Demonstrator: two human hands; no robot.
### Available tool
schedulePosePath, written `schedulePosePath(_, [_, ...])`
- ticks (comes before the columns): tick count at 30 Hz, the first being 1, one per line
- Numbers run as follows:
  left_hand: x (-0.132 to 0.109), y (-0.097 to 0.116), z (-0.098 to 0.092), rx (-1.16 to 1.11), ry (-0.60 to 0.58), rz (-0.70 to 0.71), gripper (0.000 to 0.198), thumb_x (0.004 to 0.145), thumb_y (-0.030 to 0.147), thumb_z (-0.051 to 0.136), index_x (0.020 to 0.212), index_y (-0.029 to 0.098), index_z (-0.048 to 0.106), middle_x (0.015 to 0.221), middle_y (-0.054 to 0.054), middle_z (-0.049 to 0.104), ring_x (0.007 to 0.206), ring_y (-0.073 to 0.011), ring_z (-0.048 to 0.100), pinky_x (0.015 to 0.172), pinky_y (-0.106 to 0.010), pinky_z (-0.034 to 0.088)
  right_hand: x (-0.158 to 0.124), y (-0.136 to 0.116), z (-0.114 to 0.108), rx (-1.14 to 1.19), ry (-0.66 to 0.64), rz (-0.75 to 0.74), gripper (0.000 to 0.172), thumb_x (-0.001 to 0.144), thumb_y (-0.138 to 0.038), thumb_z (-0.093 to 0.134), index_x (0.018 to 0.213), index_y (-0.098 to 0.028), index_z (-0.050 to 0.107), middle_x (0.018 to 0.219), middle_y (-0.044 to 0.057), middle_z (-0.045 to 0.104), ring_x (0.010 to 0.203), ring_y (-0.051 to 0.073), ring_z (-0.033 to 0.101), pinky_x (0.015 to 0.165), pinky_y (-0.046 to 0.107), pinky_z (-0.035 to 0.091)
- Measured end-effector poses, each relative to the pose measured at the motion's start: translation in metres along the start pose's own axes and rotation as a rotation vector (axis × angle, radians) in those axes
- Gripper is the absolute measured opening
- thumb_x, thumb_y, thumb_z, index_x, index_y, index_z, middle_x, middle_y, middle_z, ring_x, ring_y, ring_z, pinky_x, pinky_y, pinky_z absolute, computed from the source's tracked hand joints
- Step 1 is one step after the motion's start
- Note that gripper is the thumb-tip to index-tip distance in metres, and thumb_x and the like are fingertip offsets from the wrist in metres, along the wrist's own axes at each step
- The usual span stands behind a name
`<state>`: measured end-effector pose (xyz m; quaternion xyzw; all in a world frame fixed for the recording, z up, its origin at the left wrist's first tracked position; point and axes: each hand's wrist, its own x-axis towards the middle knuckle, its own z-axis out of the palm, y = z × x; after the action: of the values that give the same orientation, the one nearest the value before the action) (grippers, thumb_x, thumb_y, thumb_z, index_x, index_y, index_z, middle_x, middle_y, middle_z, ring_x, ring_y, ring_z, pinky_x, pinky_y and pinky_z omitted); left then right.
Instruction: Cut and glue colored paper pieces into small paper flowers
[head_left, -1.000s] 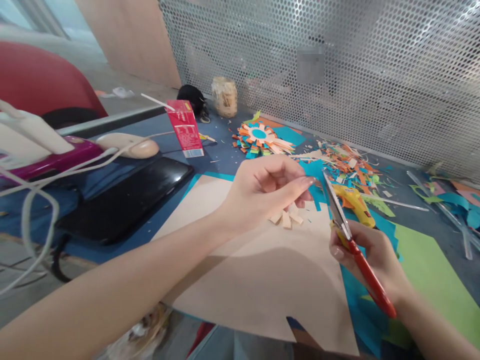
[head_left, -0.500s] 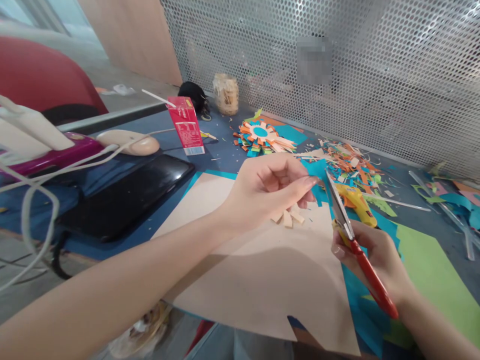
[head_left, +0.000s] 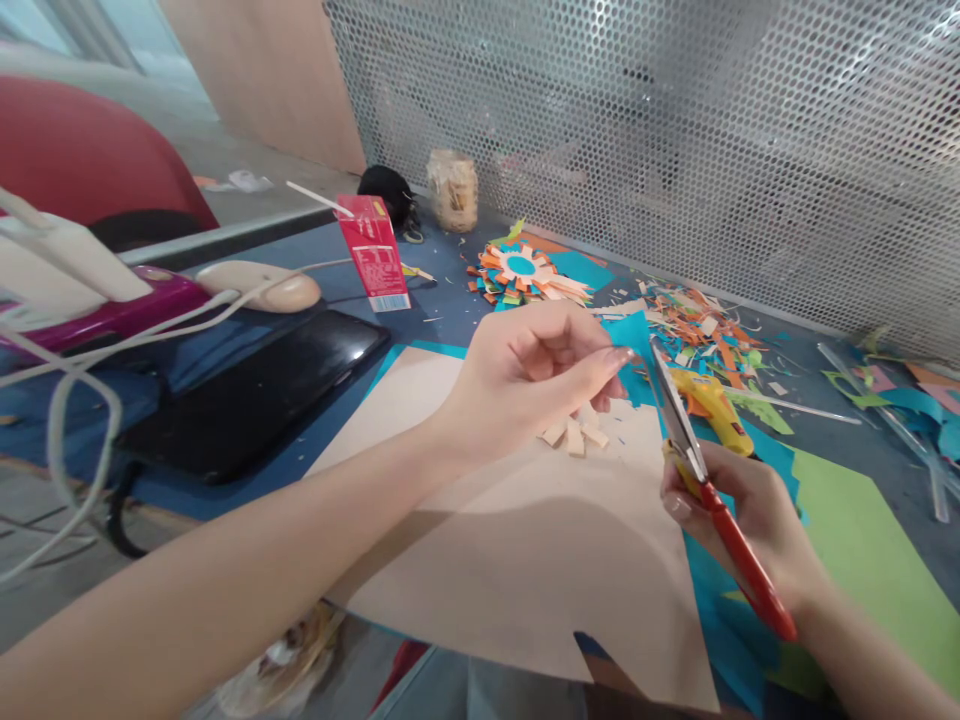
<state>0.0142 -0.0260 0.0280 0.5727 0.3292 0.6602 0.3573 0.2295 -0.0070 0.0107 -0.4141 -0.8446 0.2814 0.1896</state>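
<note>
Between its thumb and fingers, my left hand (head_left: 551, 365) pinches a small piece of blue paper (head_left: 628, 332). My right hand (head_left: 750, 520) grips a pair of scissors (head_left: 686, 430) with red and yellow handles, blades pointing up beside the blue piece. Whether the blades touch the paper is hard to tell. Under both hands lies a large pale peach sheet (head_left: 525, 560), with small cream paper strips (head_left: 575, 437) on it below my left hand. Blue sheets and a green sheet (head_left: 862, 530) lie beneath and to the right.
A layered paper flower (head_left: 521, 265) and a heap of paper scraps (head_left: 705, 325) lie toward the back. A yellow glue gun (head_left: 712, 405) rests beyond my right hand. On the left are a black phone (head_left: 255, 395), a pink drink carton (head_left: 375, 255) and a purple power strip (head_left: 112, 310) with cables.
The blue piece in my left hand has tilted slightly upward, and that hand has shifted a little. My right hand and the scissors stay nearly in place.
</note>
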Motion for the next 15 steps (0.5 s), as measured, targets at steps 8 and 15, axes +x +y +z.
schedulePosePath(8, [-0.0015,-0.0023,0.0012,-0.029,0.002,-0.024,0.015,0.073,0.02,0.064,0.063,0.017,0.054,0.054,0.004,0.06,0.046,-0.0079,0.057,0.041,-0.018,0.046,-0.0003,0.0039,0.0025,-0.005,0.024,0.01,0.024,0.077,-0.038,0.053,0.063,-0.021,0.043,0.06,-0.001,0.047,0.054,0.013,0.043,0.048,0.024,0.035])
schedulePosePath(15, [-0.0015,-0.0023,0.0007,-0.046,-0.011,-0.008,0.015,0.074,0.018,0.063,0.063,0.017,0.052,0.054,0.004,0.06,0.046,-0.008,0.057,0.042,-0.018,0.047,-0.0006,0.0023,0.0023,-0.024,0.02,0.035,0.024,0.078,-0.035,0.052,0.063,-0.02,0.041,0.06,-0.002,0.046,0.056,0.012,0.04,0.051,0.024,0.034])
